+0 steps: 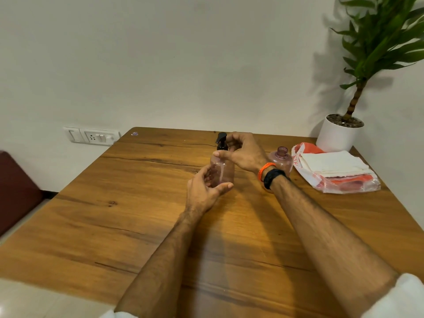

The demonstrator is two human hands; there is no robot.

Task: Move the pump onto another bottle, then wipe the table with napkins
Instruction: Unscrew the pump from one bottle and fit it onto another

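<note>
We are looking down at a wooden table set against a white wall. Near its far middle a tinted, see-through bottle is standing upright, and a black pump is sitting in its neck.

The left hand is cupping the lower body of this bottle, fingers curled around the far side and the thumb lying across the near side at the base. The right hand is arching over the bottle's shoulder from the right; its thumb is pressing on the left of the shoulder and its fingers are bending down around the pump's collar. We cannot tell how tightly they are closing on the collar, since the hand is hiding it.

Just to the right, partly behind the right wrist with its orange and black bands, a second tinted bottle is standing upright with its neck open. Further right, a stack of white napkins is lying on a clear plastic packet with red print, near the table's right edge. A potted plant is standing at the far right corner. A switch plate is showing on the wall at left.
</note>
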